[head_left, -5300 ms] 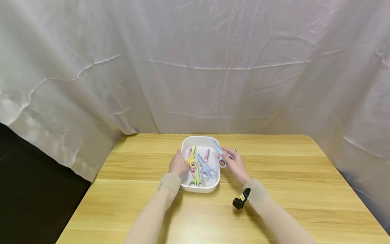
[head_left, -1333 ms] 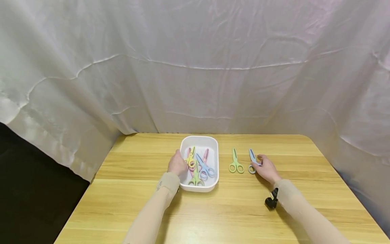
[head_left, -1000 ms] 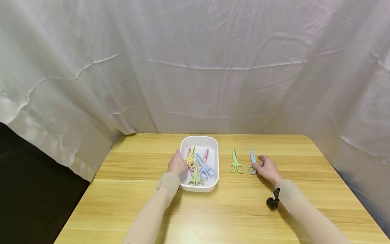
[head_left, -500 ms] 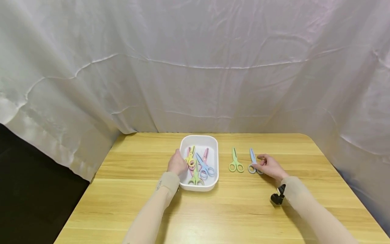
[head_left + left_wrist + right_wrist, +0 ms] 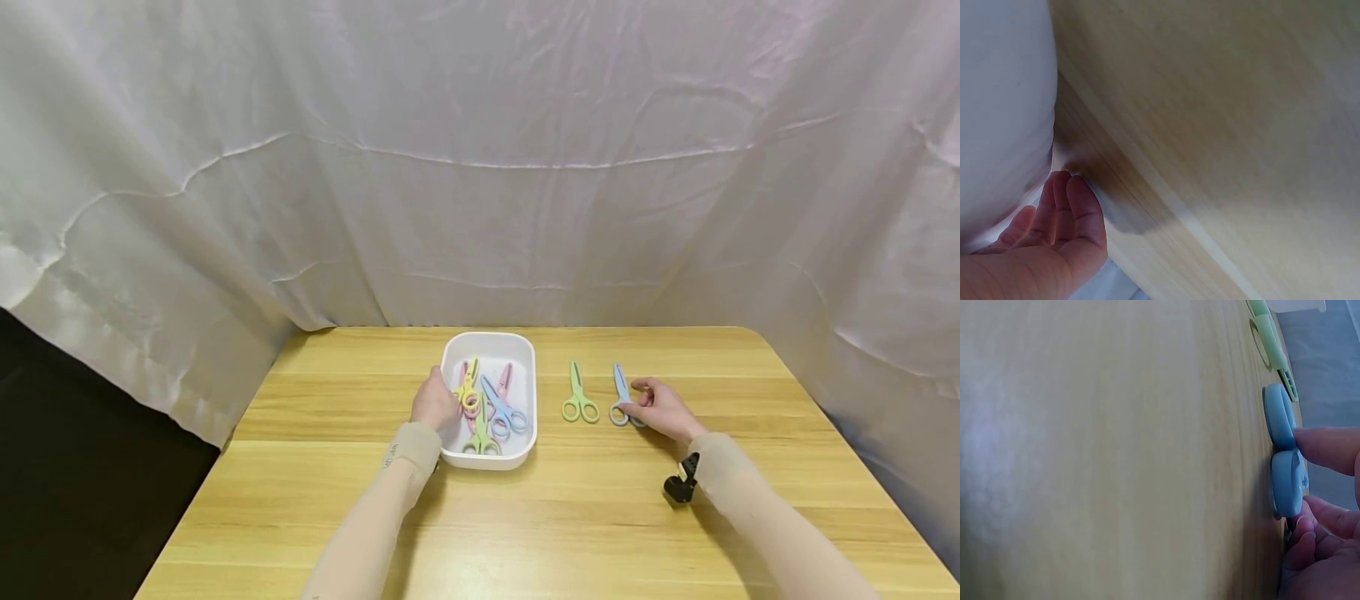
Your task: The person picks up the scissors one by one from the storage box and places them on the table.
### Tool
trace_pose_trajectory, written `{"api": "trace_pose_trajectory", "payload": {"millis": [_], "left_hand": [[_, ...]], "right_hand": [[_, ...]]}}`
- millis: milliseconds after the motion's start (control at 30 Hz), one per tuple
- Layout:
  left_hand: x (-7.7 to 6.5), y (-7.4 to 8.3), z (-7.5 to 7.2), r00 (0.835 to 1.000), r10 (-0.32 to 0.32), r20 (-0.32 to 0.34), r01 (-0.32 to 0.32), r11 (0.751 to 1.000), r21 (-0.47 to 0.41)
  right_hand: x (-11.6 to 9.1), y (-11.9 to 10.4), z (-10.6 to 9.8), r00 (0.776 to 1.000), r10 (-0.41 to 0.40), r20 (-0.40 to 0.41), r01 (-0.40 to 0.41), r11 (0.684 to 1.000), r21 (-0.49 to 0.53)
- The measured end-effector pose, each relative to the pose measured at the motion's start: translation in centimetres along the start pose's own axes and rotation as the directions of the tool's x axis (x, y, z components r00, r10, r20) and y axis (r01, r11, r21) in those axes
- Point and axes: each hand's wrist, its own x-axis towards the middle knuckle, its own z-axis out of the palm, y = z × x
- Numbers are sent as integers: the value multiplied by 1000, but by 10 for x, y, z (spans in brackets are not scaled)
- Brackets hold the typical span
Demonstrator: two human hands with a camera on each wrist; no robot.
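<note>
On the left, my left hand (image 5: pixel 436 402) grips the left wall of a white plastic box (image 5: pixel 489 463). In the left wrist view its curled fingers (image 5: pixel 1088 215) lie against the outer wall. Yellow scissors (image 5: pixel 468 390), green scissors (image 5: pixel 481 429), blue scissors (image 5: pixel 498 403) and pink scissors lie inside. On the table to the right, my right hand (image 5: pixel 665 410) pinches the handle of another pair of blue scissors (image 5: pixel 620 383). One digit presses between the finger loops (image 5: pixel 1286 481), and others curl at the outer loop. The blades point away from me.
A second pair of green scissors (image 5: pixel 577 393) lies between the box and the right-hand blue scissors, blades pointing away. A pale curtain (image 5: pixel 555 250) hangs behind the wooden table (image 5: pixel 525 533). Something black (image 5: pixel 82 467) is beyond the table's left edge.
Earlier my right hand lifted the blue scissors over the box's right rim; now they lie right of the green pair. Over the last second they turned slightly. My left hand stayed on the box.
</note>
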Motion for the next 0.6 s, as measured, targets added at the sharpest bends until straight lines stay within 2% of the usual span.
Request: {"api": "trace_pose_trajectory", "payload": {"millis": [600], "left_hand": [[-4,3,-1,1000,-8,1,8,1000,8]], "right_hand": [[0,3,-1,999,-36,-7,36,999,-23]]}}
